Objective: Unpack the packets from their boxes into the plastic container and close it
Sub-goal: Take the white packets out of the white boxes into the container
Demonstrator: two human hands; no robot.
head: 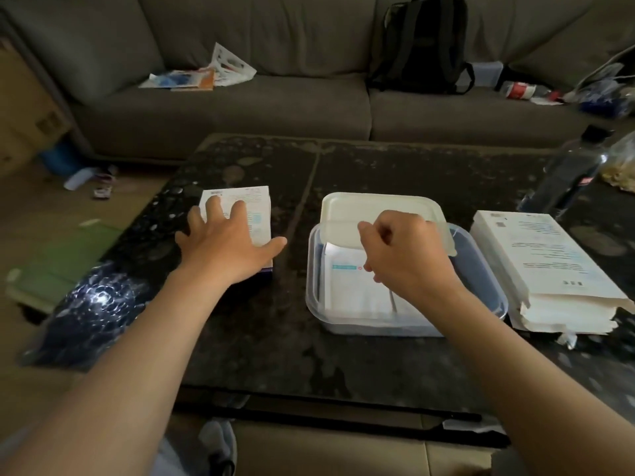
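Observation:
A clear plastic container (488,286) stands on the dark table, right of centre, with white packets (347,286) lying inside. Its whitish lid (371,207) rests tilted over the container's far edge. My right hand (409,255) hovers over the container's far half, fingers loosely curled downward, and nothing shows in them. To the left lies a white box (256,206) with printed text. My left hand (226,245) rests flat on top of it, fingers spread and thumb stretched out to the right.
A stack of white printed boxes (543,262) with torn ends lies right of the container. A dark bottle (570,176) stands at the table's far right. A shiny dark bag (89,310) sits on the near left corner. Behind is a grey sofa (240,108) with a backpack (426,42).

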